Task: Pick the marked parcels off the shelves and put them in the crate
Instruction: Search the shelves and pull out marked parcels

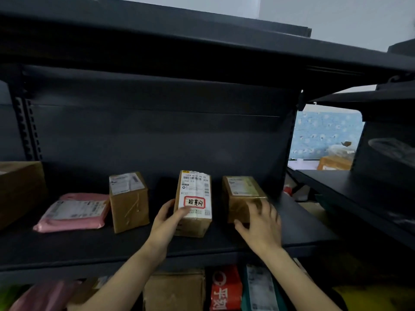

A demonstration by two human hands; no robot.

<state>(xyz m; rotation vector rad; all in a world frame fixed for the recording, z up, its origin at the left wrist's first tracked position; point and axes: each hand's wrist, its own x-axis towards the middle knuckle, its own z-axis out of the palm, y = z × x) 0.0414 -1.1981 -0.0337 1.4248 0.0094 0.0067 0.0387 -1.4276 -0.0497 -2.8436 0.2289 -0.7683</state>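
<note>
Head view: marked parcel stands between left hand fingers and thumb.

We see the left hand gripping the red-marked parcel; the right hand rests on a neighbouring box.

I log two bare forearms in frame, lower centre and lower centre-right. Left hand and right hand are bare as well; the right fingers are blurred.

The shelf bears three small cardboard boxes, one large box, one pink mailer, and two hands.
</note>
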